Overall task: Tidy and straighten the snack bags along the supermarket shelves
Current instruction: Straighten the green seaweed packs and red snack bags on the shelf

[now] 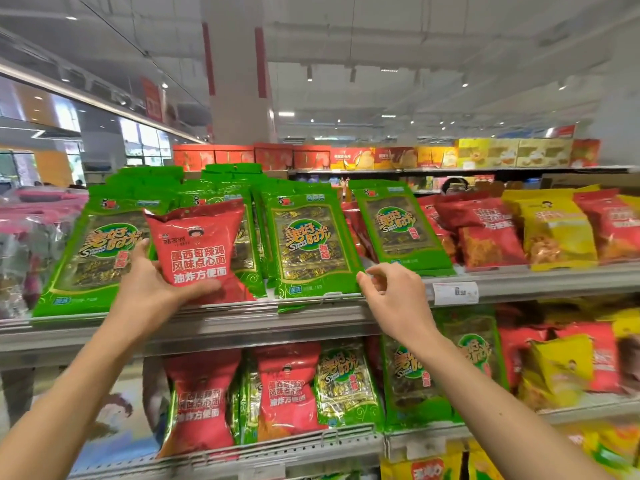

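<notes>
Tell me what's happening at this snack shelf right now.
A person is sorting snack bags on the upper metal shelf. Their left hand grips a red foil noodle-snack bag, holding it in front of the row of green seaweed packets, where it doesn't match. Their right hand reaches to the lower corner of another green seaweed packet that leans to one side; whether the fingers touch it is unclear. Matching red bags sit further right.

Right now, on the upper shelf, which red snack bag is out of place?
The red foil bag held by the left hand: it stands among green seaweed packs, apart from the other red bags.
</notes>
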A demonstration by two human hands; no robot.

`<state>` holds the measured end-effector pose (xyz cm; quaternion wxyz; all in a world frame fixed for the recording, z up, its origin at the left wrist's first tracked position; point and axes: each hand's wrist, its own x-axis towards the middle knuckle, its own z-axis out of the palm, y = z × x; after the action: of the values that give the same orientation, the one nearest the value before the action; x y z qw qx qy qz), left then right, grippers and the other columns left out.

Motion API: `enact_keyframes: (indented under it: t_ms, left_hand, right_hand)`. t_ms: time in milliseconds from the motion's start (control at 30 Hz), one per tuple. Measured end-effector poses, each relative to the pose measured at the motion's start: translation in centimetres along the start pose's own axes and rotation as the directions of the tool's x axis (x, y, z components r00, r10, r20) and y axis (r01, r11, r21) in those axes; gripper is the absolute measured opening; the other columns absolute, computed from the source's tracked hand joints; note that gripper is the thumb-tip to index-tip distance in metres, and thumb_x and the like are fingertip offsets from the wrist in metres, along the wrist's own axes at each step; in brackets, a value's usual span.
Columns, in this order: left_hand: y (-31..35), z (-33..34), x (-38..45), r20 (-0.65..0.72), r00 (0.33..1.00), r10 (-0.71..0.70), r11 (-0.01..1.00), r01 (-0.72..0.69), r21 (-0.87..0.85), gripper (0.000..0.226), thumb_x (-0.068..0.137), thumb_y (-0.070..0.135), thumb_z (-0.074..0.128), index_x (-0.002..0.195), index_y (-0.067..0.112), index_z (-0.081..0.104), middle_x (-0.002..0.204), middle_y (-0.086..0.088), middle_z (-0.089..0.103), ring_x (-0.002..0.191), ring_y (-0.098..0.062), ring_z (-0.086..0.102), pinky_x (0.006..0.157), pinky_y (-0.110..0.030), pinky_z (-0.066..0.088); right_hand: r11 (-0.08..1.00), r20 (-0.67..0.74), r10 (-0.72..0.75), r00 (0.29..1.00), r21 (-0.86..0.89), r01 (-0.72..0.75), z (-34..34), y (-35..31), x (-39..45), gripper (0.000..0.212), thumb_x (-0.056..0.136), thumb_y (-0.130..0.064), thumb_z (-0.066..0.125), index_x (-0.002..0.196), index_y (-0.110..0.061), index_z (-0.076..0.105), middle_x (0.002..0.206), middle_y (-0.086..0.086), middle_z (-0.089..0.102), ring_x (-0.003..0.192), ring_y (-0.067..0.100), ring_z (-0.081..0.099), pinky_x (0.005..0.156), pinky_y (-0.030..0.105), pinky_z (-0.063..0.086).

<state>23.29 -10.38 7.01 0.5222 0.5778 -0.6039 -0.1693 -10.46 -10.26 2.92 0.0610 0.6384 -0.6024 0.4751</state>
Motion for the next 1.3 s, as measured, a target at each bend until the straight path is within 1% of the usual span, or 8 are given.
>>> enact_keyframes:
  t_ms: [133,267,433,667,867,1000,1100,1300]
  left_hand:
    - [0.1,0.1,1.5,0.167,0.986,0.015,0.999,-0.008,-0.045,0.057,0.049,0.032,0.092,0.100,0.023,0.067,0.080,0.014,0.076,0.070,-0.003,0.071,0.063,-0.022,0.050]
    - [0.1,0.3,3.0,0.183,0.982,-0.051,0.977,0.087,-0.194,0.066,0.054,0.023,0.092,0.113,0.011,0.064,0.083,0.000,0.077,0.068,-0.015,0.072,0.049,-0.022,0.055]
    - [-0.6,1.4,3.1,-0.043,0.997,0.059,0.954,-0.069,-0.293,0.071,0.046,0.030,0.092,0.108,0.017,0.061,0.086,-0.001,0.075,0.060,-0.008,0.071,0.044,-0.020,0.053]
    - [0.6,3.6,2.2,-0.243,0.963,0.116,0.918,-0.197,-0.344,0.086,0.053,0.039,0.097,0.124,0.015,0.055,0.103,-0.009,0.074,0.085,-0.030,0.074,0.061,-0.044,0.059]
    - [4.5,6.2,-0.7,-0.371,0.922,0.108,0.884,-0.260,-0.388,0.084,0.051,0.029,0.094,0.123,0.013,0.054,0.103,-0.005,0.074,0.080,-0.020,0.075,0.056,-0.040,0.060]
    - [5.8,6.3,-2.7,-0.448,0.892,0.061,0.854,-0.279,-0.439,0.090,0.048,0.043,0.089,0.127,0.013,0.057,0.105,-0.001,0.074,0.077,-0.009,0.073,0.056,-0.022,0.058]
    - [6.1,5.8,-3.9,-0.426,0.904,0.017,0.862,-0.229,-0.452,0.100,0.044,0.057,0.085,0.130,0.012,0.059,0.116,-0.008,0.071,0.093,-0.025,0.072,0.064,-0.026,0.061]
    - [9.4,8.0,-5.1,-0.430,0.900,0.069,0.875,-0.262,-0.407,0.060,0.059,0.040,0.091,0.112,0.018,0.070,0.096,-0.002,0.077,0.081,-0.023,0.076,0.061,-0.036,0.061]
  right_hand:
    - [0.995,-0.020,-0.002,1.000,0.103,0.004,-0.6,0.7,-0.9,0.021,0.099,-0.035,0.062,0.108,-0.018,0.072,0.096,-0.007,0.068,0.089,0.006,0.063,0.084,0.027,0.052]
    - [0.979,-0.069,0.000,0.998,0.206,0.014,-1.3,1.2,-1.4,0.014,0.099,-0.026,0.064,0.104,-0.017,0.074,0.094,-0.008,0.071,0.086,-0.001,0.063,0.076,0.013,0.050]
    - [0.978,-0.197,0.109,0.974,0.197,-0.070,-3.8,3.2,0.8,0.011,0.098,-0.021,0.063,0.101,-0.016,0.072,0.095,-0.002,0.071,0.084,0.003,0.062,0.072,0.004,0.042]
    - [0.958,0.084,0.280,0.956,-0.084,-0.273,-6.9,7.0,8.2,0.065,0.095,-0.052,0.064,0.140,-0.008,0.046,0.136,0.015,0.052,0.130,0.033,0.047,0.110,0.046,0.041]
    - [0.952,0.369,0.305,0.878,-0.122,-0.279,-7.0,8.7,11.8,0.080,0.083,-0.065,0.071,0.129,-0.003,0.050,0.127,0.015,0.060,0.117,0.034,0.059,0.094,0.043,0.052]
    - [0.942,0.423,0.288,0.859,0.033,-0.333,-6.7,9.6,12.7,0.069,0.074,-0.060,0.082,0.110,-0.005,0.059,0.110,0.010,0.067,0.101,0.029,0.064,0.087,0.040,0.054]
    - [0.873,0.466,0.291,0.836,0.228,-0.431,-6.6,10.1,12.7,0.072,0.070,-0.049,0.090,0.116,-0.005,0.058,0.114,0.008,0.066,0.107,0.027,0.063,0.099,0.046,0.052]
    - [0.787,0.428,0.204,0.881,0.464,-0.407,-7.0,10.0,12.4,0.057,0.077,-0.031,0.088,0.120,-0.006,0.060,0.114,0.011,0.071,0.103,0.026,0.069,0.096,0.048,0.055]
